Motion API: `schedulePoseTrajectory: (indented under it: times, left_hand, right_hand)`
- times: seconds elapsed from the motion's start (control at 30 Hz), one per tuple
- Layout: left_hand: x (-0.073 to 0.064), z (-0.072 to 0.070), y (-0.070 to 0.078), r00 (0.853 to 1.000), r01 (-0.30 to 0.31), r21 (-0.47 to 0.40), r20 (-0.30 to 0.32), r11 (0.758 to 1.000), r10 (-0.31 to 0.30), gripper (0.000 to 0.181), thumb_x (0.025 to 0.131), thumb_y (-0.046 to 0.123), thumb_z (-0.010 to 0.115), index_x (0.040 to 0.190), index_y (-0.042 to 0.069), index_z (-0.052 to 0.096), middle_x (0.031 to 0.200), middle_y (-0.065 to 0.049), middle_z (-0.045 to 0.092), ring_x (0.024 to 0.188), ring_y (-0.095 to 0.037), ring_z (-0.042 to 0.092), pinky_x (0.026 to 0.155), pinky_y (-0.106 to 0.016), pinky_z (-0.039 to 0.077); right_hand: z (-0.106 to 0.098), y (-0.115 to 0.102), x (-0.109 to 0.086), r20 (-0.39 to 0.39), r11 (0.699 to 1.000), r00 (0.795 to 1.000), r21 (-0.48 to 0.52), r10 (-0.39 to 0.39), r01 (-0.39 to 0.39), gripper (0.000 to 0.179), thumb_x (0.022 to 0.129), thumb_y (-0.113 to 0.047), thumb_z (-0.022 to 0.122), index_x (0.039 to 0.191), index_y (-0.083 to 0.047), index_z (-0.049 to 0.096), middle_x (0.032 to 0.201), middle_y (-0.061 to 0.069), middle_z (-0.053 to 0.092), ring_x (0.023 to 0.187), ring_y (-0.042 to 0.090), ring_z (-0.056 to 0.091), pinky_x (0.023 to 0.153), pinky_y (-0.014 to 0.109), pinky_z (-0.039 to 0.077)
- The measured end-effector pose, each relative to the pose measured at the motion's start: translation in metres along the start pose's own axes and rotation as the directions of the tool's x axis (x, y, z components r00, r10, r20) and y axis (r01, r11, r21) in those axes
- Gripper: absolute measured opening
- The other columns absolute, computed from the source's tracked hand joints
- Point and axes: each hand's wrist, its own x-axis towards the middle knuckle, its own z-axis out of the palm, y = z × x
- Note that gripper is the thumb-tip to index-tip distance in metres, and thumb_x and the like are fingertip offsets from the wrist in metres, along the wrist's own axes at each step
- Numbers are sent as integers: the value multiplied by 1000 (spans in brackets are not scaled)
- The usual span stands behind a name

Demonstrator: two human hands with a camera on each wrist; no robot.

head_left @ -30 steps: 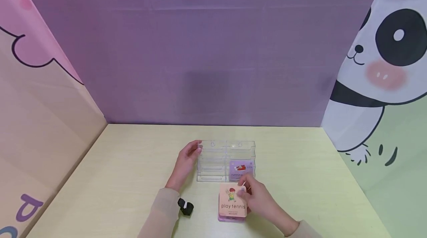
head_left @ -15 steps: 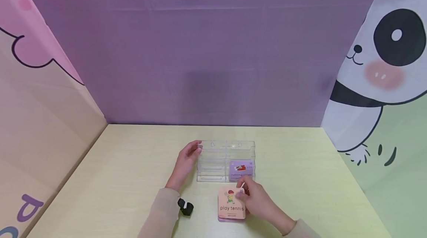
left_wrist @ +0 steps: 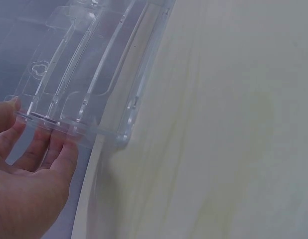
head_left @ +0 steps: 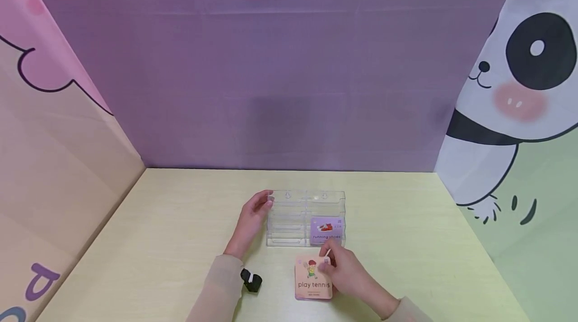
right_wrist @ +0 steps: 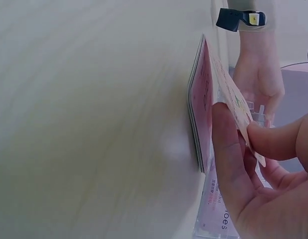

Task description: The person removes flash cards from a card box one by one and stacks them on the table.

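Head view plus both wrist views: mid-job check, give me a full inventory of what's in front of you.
table: 1, pale yellow, under everything
purple backdrop: 1, purple, behind the table
left panel: 1, pink and beige, left side
panda panel: 1, white, black and green, right side
clear rack: 1, transparent, on the table
running shoes card: 1, purple, in the rack's right column, near end
card stack: 1 (cards uncountable), pinkish top, in front of the rack
play tennis card: 1, peach, angled over the stack
black device: 1, black with a pale patch, by the left sleeve
sleeves: 2, pale beige, bottom edge
left hand: 1, bare, gripping the rack's left edge
right hand: 1, bare, pinching the play tennis card
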Motion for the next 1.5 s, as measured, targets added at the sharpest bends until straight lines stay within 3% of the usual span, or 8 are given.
schedulePoseTrajectory:
  times: [0.3, 0.5, 1.0, 1.5]
  left_hand:
    - [0, 0, 1, 1000, 7, -7, -2, 1000, -7, 37, 104, 12, 58, 141, 10, 58, 131, -14, 61, 126, -29, 54, 112, -46, 39]
    - [0, 0, 0, 1000, -1, 3, -1, 1000, 1, 37, 104, 12, 58, 142, 9, 58, 132, -14, 62, 127, -30, 54, 112, -47, 39]
    - [-1, 0, 1, 1000, 14, -5, -4, 1000, -14, 37, 105, 14, 58, 141, 10, 58, 134, -14, 60, 129, -30, 52, 113, -47, 37]
    - [0, -1, 2, 1000, 21, -5, 1, 1000, -21, 39, 105, 16, 58, 143, 11, 56, 137, -14, 59, 131, -30, 51, 114, -47, 36]
  right_hand:
    - [4, 2, 2, -46, 992, 999, -124, -14, 8, 23, 90, -2, 72, 98, -10, 52, 75, 0, 49, 67, 14, 47, 54, 25, 42]
    - [6, 0, 4, -63, 977, 998, -212, -21, 8, 23, 88, -3, 74, 96, -10, 54, 82, -2, 50, 72, 15, 48, 59, 27, 42]
    - [7, -3, 7, -45, 949, 999, -312, 22, -36, 23, 85, -3, 76, 95, -11, 56, 90, -1, 52, 74, 15, 48, 59, 27, 42]
    - [8, -2, 12, -47, 897, 998, -440, 31, -49, 25, 80, -11, 79, 89, -13, 55, 89, -1, 48, 75, 16, 47, 60, 30, 41]
